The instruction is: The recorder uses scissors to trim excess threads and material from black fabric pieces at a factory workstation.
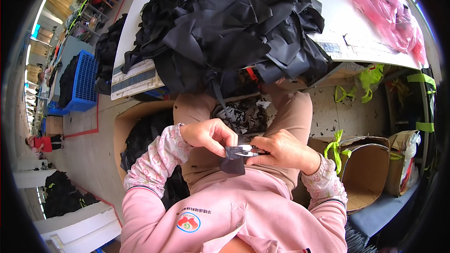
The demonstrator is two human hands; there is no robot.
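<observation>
In front of my lap, my left hand [211, 136] pinches a small black fabric piece [232, 166] between thumb and fingertips. The lower part of the piece hangs down toward my pink shirt. My right hand [283, 152] is closed around a pair of small snips [244, 148], with dark handles in the fingers and pale metal blades pointing left. The blades lie at the upper edge of the fabric, by the left fingertips. Whether they are cutting into it I cannot tell. A large heap of black fabric pieces [225, 28] covers the middle of the white table [342, 42] ahead.
An open cardboard box [121, 131] with black pieces stands left of my legs. Dark scraps [243, 117] lie between my knees. Cardboard boxes [365, 173] with green ties stand at right. Pink plastic [379, 4] lies on the table. A blue crate [84, 82] and people are farther left.
</observation>
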